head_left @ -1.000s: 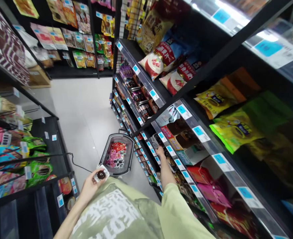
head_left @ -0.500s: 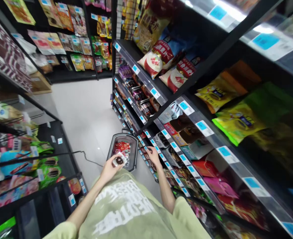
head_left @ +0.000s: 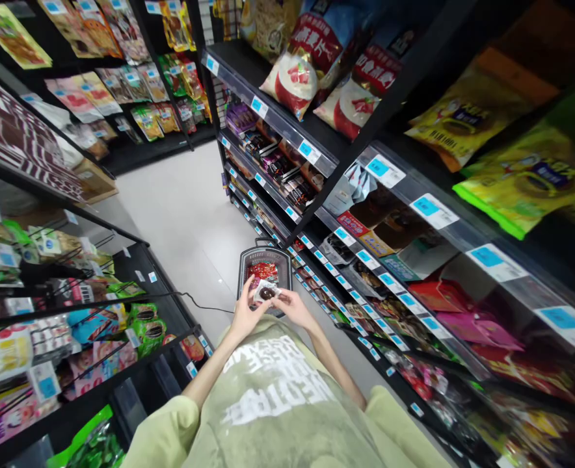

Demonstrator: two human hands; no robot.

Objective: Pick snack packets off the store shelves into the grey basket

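"As the two hands come together, what lies between them?"

"A small, pale packet (head_left: 267, 292) with something dark and round in it. The left hand (head_left: 244, 315) pinches it; the right hand (head_left: 294, 309) has its fingers at the other edge, though I can't tell whether they grip."

"And just beyond the hands?"

"A basket (head_left: 241, 274), lower down, with red packets (head_left: 263, 270) inside."

"Farther out?"

"Right of the hands, shelves with price labels (head_left: 434, 211); left, green bags (head_left: 147, 331); well ahead and leftward, a cardboard box (head_left: 95, 181)."
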